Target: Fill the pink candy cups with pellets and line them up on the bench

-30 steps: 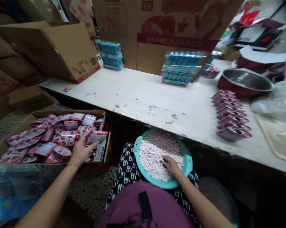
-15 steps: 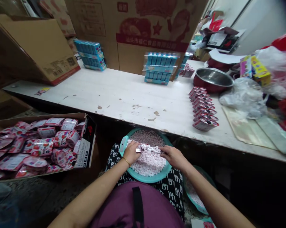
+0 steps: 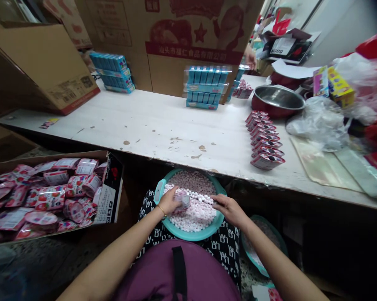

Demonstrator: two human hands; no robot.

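Observation:
A teal basin (image 3: 193, 237) filled with small white pellet-like candies (image 3: 188, 219) rests on my lap. My left hand (image 3: 169, 201), with a thin bangle at the wrist, is closed around a small pink-and-white packet (image 3: 184, 200) above the candies. Over the basin's right side is my right hand (image 3: 227, 207), its fingers pinched together at the end of a raised row of candies. Whatever those fingers grip is too small to make out. Pink printed packs (image 3: 52, 197) fill an open carton to the left.
On the white table (image 3: 151, 133) stand a row of pink packs (image 3: 263, 142), blue boxed stacks (image 3: 204, 88), large cartons (image 3: 188, 69) and a metal bowl (image 3: 278, 102). Another person's hand (image 3: 250, 57) shows behind the big carton. A second teal basin (image 3: 259, 267) is low right.
My left hand has turned and tilted the packet, which shows more of its side. My right hand stays near the basin's right rim. Another person's hand has appeared behind the carton.

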